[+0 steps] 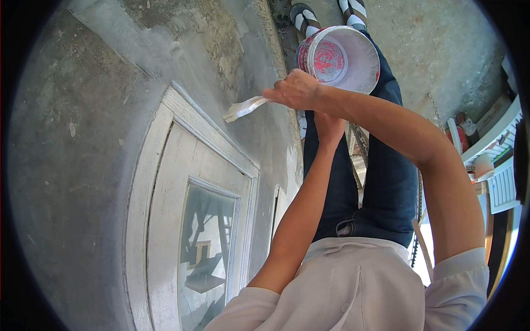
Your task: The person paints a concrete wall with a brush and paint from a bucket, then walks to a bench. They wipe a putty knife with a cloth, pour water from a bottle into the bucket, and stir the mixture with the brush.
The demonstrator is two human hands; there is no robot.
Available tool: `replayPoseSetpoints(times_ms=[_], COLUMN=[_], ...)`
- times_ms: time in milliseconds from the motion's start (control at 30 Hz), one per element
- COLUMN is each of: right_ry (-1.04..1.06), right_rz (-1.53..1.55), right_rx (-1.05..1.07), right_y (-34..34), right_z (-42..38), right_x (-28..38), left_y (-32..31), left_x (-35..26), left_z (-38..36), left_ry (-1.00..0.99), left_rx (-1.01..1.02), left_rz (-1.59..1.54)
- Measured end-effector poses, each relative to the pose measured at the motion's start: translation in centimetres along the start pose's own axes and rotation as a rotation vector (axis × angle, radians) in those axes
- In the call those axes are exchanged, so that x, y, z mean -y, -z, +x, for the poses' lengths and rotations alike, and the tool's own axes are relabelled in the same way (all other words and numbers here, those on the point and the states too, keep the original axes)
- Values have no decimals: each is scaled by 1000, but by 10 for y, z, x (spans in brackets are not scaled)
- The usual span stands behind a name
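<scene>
My right hand (pixel 292 91) is closed around a paintbrush (pixel 244 108), whose pale bristles touch the grey wall (pixel 265 129) just above the corner of a white wooden frame (pixel 210 135). My right forearm crosses over my left hand (pixel 329 126), which is at the near edge of a bucket (pixel 361 60) and seems to hold it; its fingers are mostly hidden. The bucket has a white inside with a red-stained bottom, and its open mouth is tilted toward me.
Glass panes (pixel 207 243) sit inside the white frame on the left. Wooden ladder parts (pixel 359 140) show between my legs. My sandalled feet (pixel 306 19) are at the top. White louvred shutters (pixel 501 187) and assorted items stand at the far right.
</scene>
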State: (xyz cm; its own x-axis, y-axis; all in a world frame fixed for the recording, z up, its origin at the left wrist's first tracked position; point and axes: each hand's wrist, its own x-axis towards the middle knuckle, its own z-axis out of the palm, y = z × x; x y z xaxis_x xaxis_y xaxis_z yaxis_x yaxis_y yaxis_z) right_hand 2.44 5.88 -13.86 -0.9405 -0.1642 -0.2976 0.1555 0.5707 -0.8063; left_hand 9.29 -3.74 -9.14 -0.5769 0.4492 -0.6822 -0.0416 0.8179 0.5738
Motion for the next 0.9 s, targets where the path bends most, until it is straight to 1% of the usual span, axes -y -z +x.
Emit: replayPoseSetpoints(times_ms=[33,67,133,200,267,367,400,433,500,533,567,633,733,767,800,833,900], right_ry=[63,81,114,72,-94,-411,-397,-362,-295,-257,-218,-74,100,98,102,106,55], right_rz=[-68,-76,-91,-159,-68,126,132,133,142,134,121,62,-115,-129,-140,-149,-211], right_rx=[-6,-71,-200,-304,-334,-327,-355,-339,-309,-244,-180,-26,42,-34,-111,-192,-240], right_y=[-1,-1,26,61,96,142,138,126,87,69,53,30,19,20,31,43,78], right_z=[0,4,23,37,41,35,37,37,33,27,20,4,7,15,27,38,54], right_x=[1,-2,-13,-40,-65,-75,-74,-68,-44,-34,-28,-17,0,-5,-15,-26,-60], left_y=[3,4,6,5,5,3,3,3,5,5,5,5,4,1,1,2,3], left_x=[-5,-11,-18,-15,-15,-17,-18,-18,-15,-14,-18,-27,-17,-16,-26,-27,-23], left_z=[1,1,1,-1,-3,-2,-1,1,2,2,4,2,7,4,4,2,-1], left_ry=[9,71,246,470,459,444,444,441,445,447,389,283,-22,72,168,247,386], left_rx=[19,34,73,110,102,89,88,87,97,105,89,64,63,51,32,40,73], left_rz=[16,-83,-313,-575,-521,-485,-495,-502,-524,-536,-553,-586,-77,-222,-363,-436,-517])
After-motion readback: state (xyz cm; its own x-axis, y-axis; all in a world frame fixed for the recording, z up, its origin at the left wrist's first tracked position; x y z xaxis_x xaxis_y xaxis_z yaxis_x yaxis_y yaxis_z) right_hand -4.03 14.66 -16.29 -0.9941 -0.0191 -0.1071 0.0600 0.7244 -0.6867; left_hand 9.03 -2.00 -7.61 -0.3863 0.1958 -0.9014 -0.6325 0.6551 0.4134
